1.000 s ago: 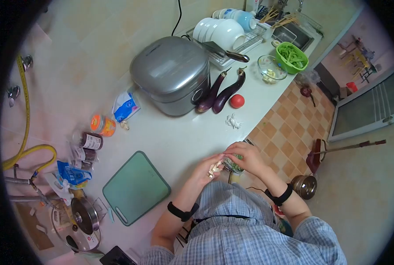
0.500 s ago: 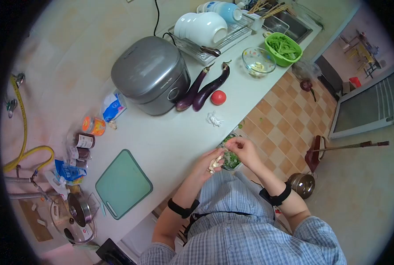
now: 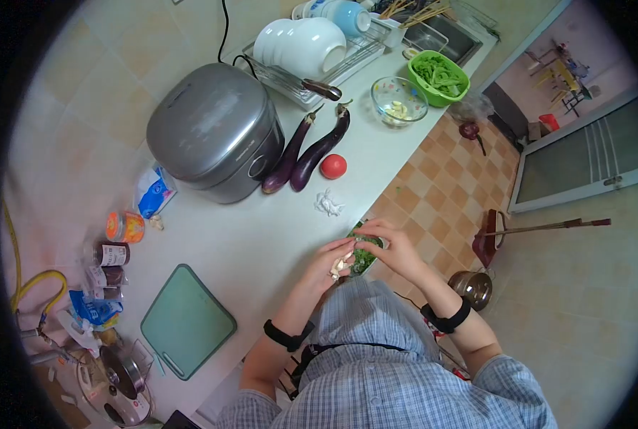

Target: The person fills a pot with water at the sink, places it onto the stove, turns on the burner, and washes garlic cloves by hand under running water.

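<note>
My left hand is curled around several garlic cloves, which show pale at its palm side. Its fingertips meet those of my right hand, whose thumb and fingers are bent together over a small spot. What lies between the fingertips is too small to make out. Beneath both hands, beside the counter edge, is a container of green leafy bits, partly covered by them. Farther up the counter, a clear glass bowl holds several peeled cloves.
On the white counter are a crumpled white tissue, a tomato, two eggplants, a grey rice cooker and a green cutting board. A dish rack with bowls and a green basket of leaves stand farther back.
The view has shifted slightly, so the counter things sit farther left. My right hand's fingers have spread a little over my left fingertips; the garlic stays in my left hand.
</note>
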Motion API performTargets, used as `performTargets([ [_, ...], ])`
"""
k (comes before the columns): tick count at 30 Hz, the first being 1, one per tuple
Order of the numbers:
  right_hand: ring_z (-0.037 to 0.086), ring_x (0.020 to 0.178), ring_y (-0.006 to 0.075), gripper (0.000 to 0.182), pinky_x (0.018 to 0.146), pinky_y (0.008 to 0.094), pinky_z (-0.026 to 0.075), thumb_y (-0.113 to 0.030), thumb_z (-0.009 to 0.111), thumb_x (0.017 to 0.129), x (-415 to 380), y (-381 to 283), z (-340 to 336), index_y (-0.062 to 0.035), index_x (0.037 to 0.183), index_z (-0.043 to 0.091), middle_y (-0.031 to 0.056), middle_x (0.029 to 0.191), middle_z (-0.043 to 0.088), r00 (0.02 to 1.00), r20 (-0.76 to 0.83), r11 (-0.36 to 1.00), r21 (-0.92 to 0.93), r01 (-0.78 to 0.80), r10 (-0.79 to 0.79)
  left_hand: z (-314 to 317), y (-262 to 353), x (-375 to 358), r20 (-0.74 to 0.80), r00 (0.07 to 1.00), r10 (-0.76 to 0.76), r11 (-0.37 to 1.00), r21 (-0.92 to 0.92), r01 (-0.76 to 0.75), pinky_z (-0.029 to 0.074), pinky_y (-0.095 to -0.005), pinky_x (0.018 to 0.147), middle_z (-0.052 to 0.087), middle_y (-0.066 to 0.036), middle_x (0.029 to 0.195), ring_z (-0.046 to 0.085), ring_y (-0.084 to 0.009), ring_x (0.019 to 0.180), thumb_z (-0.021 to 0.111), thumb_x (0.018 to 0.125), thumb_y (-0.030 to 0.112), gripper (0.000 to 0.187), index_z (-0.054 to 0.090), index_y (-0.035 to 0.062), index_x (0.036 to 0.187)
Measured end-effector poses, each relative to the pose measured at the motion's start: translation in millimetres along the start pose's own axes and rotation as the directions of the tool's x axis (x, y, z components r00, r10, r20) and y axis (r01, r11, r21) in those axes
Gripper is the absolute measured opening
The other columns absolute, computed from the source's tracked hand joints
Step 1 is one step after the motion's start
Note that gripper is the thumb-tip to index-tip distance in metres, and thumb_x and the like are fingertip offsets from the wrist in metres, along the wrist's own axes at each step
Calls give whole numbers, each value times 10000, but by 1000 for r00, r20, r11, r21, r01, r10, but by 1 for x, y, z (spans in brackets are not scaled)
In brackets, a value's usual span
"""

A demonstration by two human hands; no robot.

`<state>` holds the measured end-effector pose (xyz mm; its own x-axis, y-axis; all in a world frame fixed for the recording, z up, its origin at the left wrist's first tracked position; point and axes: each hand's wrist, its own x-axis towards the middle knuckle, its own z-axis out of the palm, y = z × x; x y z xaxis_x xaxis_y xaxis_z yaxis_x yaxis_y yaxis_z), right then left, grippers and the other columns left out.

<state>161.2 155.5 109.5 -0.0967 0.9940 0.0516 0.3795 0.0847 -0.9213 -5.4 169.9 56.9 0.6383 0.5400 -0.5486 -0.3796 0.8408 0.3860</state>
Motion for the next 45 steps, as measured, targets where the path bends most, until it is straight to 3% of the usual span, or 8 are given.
performTargets([
  [5, 540, 673, 162, 133, 619, 269, 429, -113, 640, 702, 7, 16, -1, -35, 809, 631, 81, 750, 568, 974, 156, 982, 62, -177, 165, 3, -1, 4, -33, 998, -57, 997, 56, 58, 320, -160, 380, 456, 12, 743, 432, -53, 583, 487, 842, 172, 189, 467, 51, 985],
  [9, 535, 631, 120, 103, 588, 243, 432, -103, 639, 709, 9, 31, -1, -28, 780, 635, 57, 699, 571, 973, 106, 971, 100, -215, 205, 2, -8, 11, 28, 999, -42, 996, -83, 45, 317, -159, 376, 449, 16, 727, 426, -46, 573, 474, 849, 194, 160, 469, 71, 950],
  [14, 574, 762, 112, 110, 682, 212, 461, -9, 608, 728, 13, 34, -10, 31, 829, 601, 69, 823, 607, 952, 145, 829, 468, -307, 271, 10, -11, 18, 50, 998, 41, 974, -223, -29, 304, -156, 368, 442, 18, 718, 413, -47, 568, 453, 859, 208, 155, 466, 76, 940],
  [20, 567, 845, 135, 201, 752, 234, 461, 34, 585, 729, 24, 39, -31, 35, 928, 558, 106, 903, 593, 927, 333, 755, 560, -340, 171, 29, -13, 18, 8, 993, 118, 976, -187, -114, 298, -157, 350, 452, 19, 719, 412, -44, 542, 459, 855, 200, 173, 474, 68, 966],
  [33, 568, 825, 131, 135, 737, 234, 461, -3, 568, 758, 43, 31, -32, 30, 889, 564, 102, 871, 603, 914, 398, 903, 358, -238, 83, 31, -23, 17, -38, 978, 206, 935, -287, -208, 307, -169, 335, 470, 1, 740, 426, -56, 535, 484, 842, 192, 147, 471, 81, 937],
  [39, 558, 825, 105, 157, 703, 223, 450, -67, 568, 774, 37, 19, -17, 11, 910, 577, 73, 900, 594, 956, 257, 793, 548, -265, 142, 25, -13, 11, -86, 983, 163, 909, -375, -183, 282, -159, 324, 461, 2, 697, 433, -59, 531, 518, 820, 174, 121, 491, 71, 877],
  [41, 514, 716, 86, 155, 635, 211, 416, -79, 595, 751, 32, 17, -15, -3, 887, 596, 52, 831, 590, 981, 189, 964, 251, -85, 38, 19, -13, 12, -72, 983, 172, 926, -329, -186, 276, -160, 321, 461, 4, 697, 431, -57, 530, 524, 817, 179, 128, 493, 72, 882],
  [45, 480, 678, 87, 169, 611, 212, 396, -96, 597, 749, 24, 10, -16, -16, 898, 603, 39, 779, 578, 979, 198, 994, 85, -70, 52, 17, -9, 12, -3, 994, 113, 955, -277, -109, 295, -164, 342, 473, 0, 731, 428, -62, 542, 490, 836, 183, 127, 484, 67, 888],
])
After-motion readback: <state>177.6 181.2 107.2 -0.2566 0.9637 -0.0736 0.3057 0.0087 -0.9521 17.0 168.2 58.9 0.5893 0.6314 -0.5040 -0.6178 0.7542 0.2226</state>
